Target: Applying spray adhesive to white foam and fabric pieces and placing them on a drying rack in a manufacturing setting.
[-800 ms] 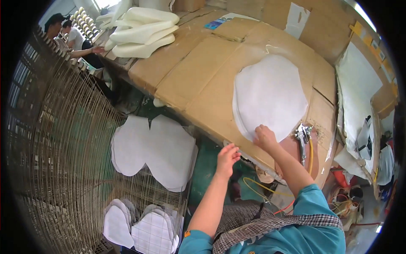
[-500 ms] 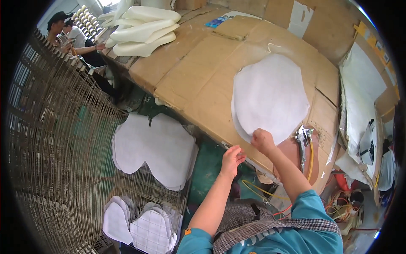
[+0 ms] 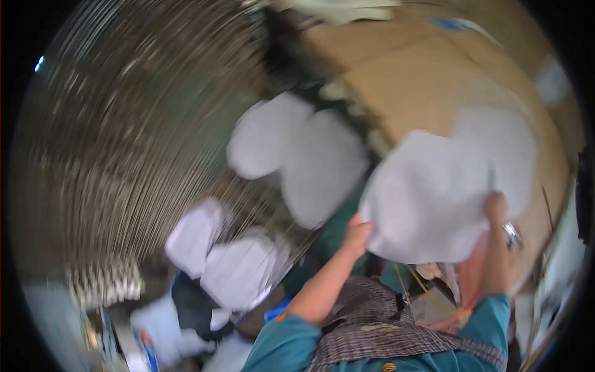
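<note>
A rounded white sheet point(image 3: 427, 198), thin and flexible, is held up in front of me, past the near edge of the cardboard-covered table. My left hand point(image 3: 357, 235) grips its left edge, and my right hand point(image 3: 496, 208) pinches its right edge. Behind it, more white sheet point(image 3: 505, 142) of like shape lies on the cardboard. The spray gun point(image 3: 512, 235) shows only in part beside my right hand. Motion blurs much of the picture, so the fingertips are not sharp.
The cardboard tabletop point(image 3: 403, 68) spreads to the upper right. On my left stands a rack of wire shelves point(image 3: 155, 124). Large lobed white pieces point(image 3: 310, 155) and smaller white pieces point(image 3: 238, 273) lie on it. A yellow hose point(image 3: 427, 291) hangs by the table's near edge.
The top sheet has come off the pile on the table and is now in both hands. My left hand, empty before, now grips it. The view has swung left toward the rack.
</note>
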